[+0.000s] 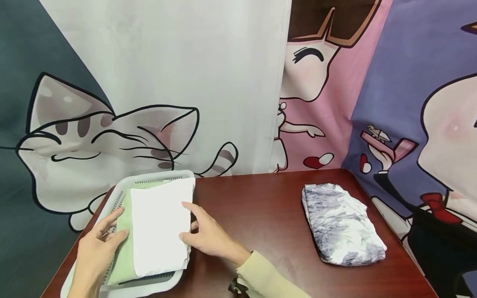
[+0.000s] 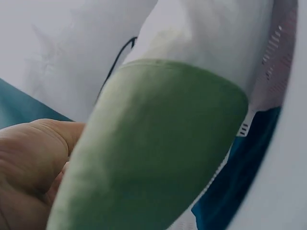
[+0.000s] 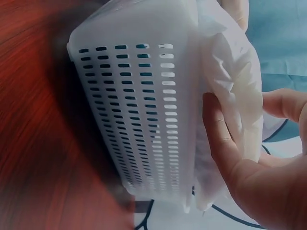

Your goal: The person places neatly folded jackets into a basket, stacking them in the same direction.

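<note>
Right grip (image 1: 208,234) pinches white cloth (image 1: 160,231) at right edge; left grip (image 1: 97,244) at green cloth (image 1: 124,258), hold unclear.

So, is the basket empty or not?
Not empty: green cloth lies in the basket, with white cloth on top, its edge pinched by the right hand.

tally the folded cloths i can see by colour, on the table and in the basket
White cloth: 1
Green cloth: 1
Dark blue cloth, mostly covered: 1
Grey-and-white cloth: 1
Total: 4 in sight; the basket may hide more underneath
</note>
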A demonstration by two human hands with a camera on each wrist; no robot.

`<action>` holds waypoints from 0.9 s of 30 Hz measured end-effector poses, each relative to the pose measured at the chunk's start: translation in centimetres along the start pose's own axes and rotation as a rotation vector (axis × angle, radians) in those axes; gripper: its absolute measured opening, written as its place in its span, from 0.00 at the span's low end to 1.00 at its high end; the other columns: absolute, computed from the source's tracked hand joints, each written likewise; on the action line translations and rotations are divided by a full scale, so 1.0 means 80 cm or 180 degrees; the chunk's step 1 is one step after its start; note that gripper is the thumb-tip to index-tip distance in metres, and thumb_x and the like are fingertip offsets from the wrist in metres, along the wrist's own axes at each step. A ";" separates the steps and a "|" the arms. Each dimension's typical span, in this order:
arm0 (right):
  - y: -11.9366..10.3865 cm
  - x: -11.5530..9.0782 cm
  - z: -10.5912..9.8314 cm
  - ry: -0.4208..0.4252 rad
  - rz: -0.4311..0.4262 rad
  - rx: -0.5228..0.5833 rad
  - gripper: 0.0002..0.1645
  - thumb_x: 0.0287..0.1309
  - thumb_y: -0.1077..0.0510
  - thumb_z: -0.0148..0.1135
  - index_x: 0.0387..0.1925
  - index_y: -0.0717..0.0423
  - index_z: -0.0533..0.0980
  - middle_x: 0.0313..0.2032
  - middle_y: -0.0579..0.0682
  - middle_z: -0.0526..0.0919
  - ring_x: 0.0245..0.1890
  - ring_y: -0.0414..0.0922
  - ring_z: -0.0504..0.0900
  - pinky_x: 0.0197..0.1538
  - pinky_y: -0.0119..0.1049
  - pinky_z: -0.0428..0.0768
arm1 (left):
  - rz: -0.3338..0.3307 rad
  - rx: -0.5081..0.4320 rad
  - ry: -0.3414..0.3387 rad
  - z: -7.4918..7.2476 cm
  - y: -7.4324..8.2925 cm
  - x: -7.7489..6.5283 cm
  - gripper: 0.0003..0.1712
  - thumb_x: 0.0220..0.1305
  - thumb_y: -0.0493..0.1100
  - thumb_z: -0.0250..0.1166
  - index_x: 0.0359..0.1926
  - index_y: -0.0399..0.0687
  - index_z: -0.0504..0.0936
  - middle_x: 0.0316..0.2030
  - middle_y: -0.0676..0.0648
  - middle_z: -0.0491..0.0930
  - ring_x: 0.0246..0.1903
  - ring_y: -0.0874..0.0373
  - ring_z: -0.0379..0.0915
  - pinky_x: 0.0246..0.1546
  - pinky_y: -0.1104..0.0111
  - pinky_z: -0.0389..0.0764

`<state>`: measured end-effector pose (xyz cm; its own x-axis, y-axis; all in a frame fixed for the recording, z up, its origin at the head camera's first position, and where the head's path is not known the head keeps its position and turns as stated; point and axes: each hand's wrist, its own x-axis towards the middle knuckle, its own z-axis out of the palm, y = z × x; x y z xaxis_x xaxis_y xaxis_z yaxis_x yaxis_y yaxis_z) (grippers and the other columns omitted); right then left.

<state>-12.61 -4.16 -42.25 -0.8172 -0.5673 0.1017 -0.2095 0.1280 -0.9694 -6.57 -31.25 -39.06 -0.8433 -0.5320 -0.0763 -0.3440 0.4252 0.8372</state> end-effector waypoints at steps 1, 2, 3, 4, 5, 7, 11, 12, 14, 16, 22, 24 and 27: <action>0.000 0.002 0.000 0.0003 -0.0007 -0.0031 0.46 0.64 0.59 0.70 0.80 0.43 0.64 0.68 0.44 0.72 0.38 0.32 0.80 0.39 0.29 0.79 | 0.0002 0.0011 0.0009 0.001 0.000 0.003 0.38 0.68 0.39 0.72 0.77 0.56 0.74 0.54 0.53 0.80 0.33 0.70 0.81 0.29 0.71 0.84; 0.000 0.004 0.001 0.0007 -0.0011 -0.0065 0.46 0.64 0.59 0.71 0.80 0.44 0.65 0.70 0.44 0.71 0.39 0.31 0.79 0.39 0.29 0.79 | 0.0012 0.0009 0.0005 0.002 -0.001 0.005 0.38 0.69 0.38 0.72 0.77 0.56 0.74 0.56 0.51 0.80 0.33 0.70 0.81 0.29 0.71 0.84; 0.000 0.005 0.001 0.0007 0.0001 -0.0081 0.45 0.64 0.59 0.71 0.80 0.44 0.65 0.71 0.44 0.70 0.40 0.32 0.79 0.40 0.29 0.79 | 0.0028 0.0017 0.0011 0.003 -0.001 0.007 0.37 0.69 0.38 0.72 0.77 0.55 0.74 0.56 0.50 0.80 0.33 0.70 0.81 0.29 0.70 0.84; 0.000 0.007 0.001 0.0004 0.0018 -0.0100 0.45 0.64 0.58 0.71 0.79 0.44 0.66 0.71 0.44 0.70 0.40 0.32 0.79 0.41 0.29 0.79 | 0.0047 0.0023 0.0016 0.003 -0.001 0.009 0.37 0.69 0.38 0.71 0.77 0.55 0.74 0.56 0.50 0.80 0.33 0.71 0.81 0.29 0.71 0.84; 0.000 0.009 0.002 -0.0005 0.0041 -0.0110 0.45 0.64 0.58 0.71 0.79 0.44 0.66 0.71 0.44 0.70 0.41 0.32 0.78 0.42 0.29 0.79 | 0.0085 0.0045 0.0031 0.003 -0.002 0.011 0.37 0.69 0.37 0.71 0.77 0.54 0.74 0.58 0.48 0.80 0.33 0.71 0.81 0.29 0.71 0.84; -0.001 0.011 0.003 -0.0032 0.0096 -0.0095 0.44 0.64 0.57 0.72 0.79 0.43 0.67 0.70 0.44 0.70 0.44 0.33 0.79 0.44 0.29 0.79 | 0.0141 0.0089 0.0063 0.003 -0.004 0.014 0.37 0.69 0.37 0.71 0.77 0.53 0.74 0.59 0.44 0.81 0.33 0.72 0.80 0.28 0.71 0.84; -0.005 0.014 0.006 -0.0075 0.0153 -0.0070 0.41 0.62 0.57 0.72 0.76 0.45 0.71 0.68 0.47 0.73 0.45 0.32 0.81 0.47 0.28 0.79 | 0.0198 0.0247 0.0011 -0.001 -0.009 0.020 0.36 0.70 0.36 0.70 0.77 0.51 0.73 0.66 0.34 0.76 0.33 0.73 0.76 0.27 0.72 0.83; -0.007 0.014 0.007 -0.0086 0.0163 -0.0062 0.40 0.62 0.58 0.73 0.75 0.46 0.72 0.67 0.48 0.74 0.45 0.32 0.81 0.47 0.28 0.79 | 0.0180 0.0269 -0.0012 -0.002 -0.010 0.020 0.36 0.70 0.36 0.70 0.77 0.51 0.73 0.66 0.34 0.75 0.34 0.73 0.75 0.28 0.72 0.82; -0.011 0.014 0.009 -0.0110 0.0193 -0.0046 0.38 0.61 0.59 0.73 0.73 0.49 0.74 0.64 0.49 0.76 0.44 0.30 0.82 0.46 0.27 0.80 | 0.0135 0.0287 -0.0068 -0.004 -0.013 0.022 0.37 0.71 0.37 0.69 0.78 0.51 0.72 0.68 0.34 0.74 0.35 0.75 0.74 0.29 0.72 0.82; -0.015 0.015 0.013 -0.0126 0.0238 -0.0056 0.37 0.61 0.60 0.73 0.71 0.51 0.75 0.60 0.49 0.78 0.42 0.30 0.83 0.44 0.27 0.80 | 0.0129 0.0312 -0.0062 -0.005 -0.015 0.023 0.37 0.71 0.37 0.69 0.78 0.51 0.72 0.68 0.33 0.74 0.35 0.75 0.74 0.30 0.72 0.82; -0.026 0.022 0.023 -0.0084 0.0388 -0.0321 0.36 0.61 0.56 0.73 0.71 0.51 0.75 0.60 0.48 0.77 0.41 0.32 0.81 0.42 0.27 0.79 | 0.0187 0.0575 0.0124 -0.001 -0.020 0.025 0.35 0.71 0.36 0.68 0.77 0.53 0.74 0.64 0.37 0.78 0.36 0.65 0.72 0.29 0.73 0.76; -0.028 0.024 0.026 -0.0100 0.0439 -0.0441 0.36 0.62 0.54 0.73 0.71 0.50 0.75 0.62 0.48 0.76 0.43 0.33 0.82 0.43 0.27 0.79 | 0.0158 0.0646 0.0170 0.000 -0.022 0.026 0.35 0.71 0.36 0.67 0.77 0.53 0.74 0.64 0.37 0.78 0.37 0.61 0.72 0.28 0.72 0.75; -0.030 0.024 0.030 -0.0077 0.0579 -0.0522 0.36 0.63 0.49 0.73 0.71 0.48 0.76 0.62 0.47 0.77 0.44 0.33 0.82 0.44 0.28 0.79 | 0.0230 0.0849 0.0152 0.003 -0.026 0.027 0.34 0.72 0.35 0.65 0.77 0.50 0.74 0.64 0.33 0.77 0.41 0.53 0.76 0.27 0.68 0.76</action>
<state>-12.37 -7.47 -40.25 -0.8367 -0.5420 -0.0786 -0.1460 0.3591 -0.9218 -7.74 -33.13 -41.09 -0.8513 -0.5245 0.0092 -0.3856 0.6375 0.6670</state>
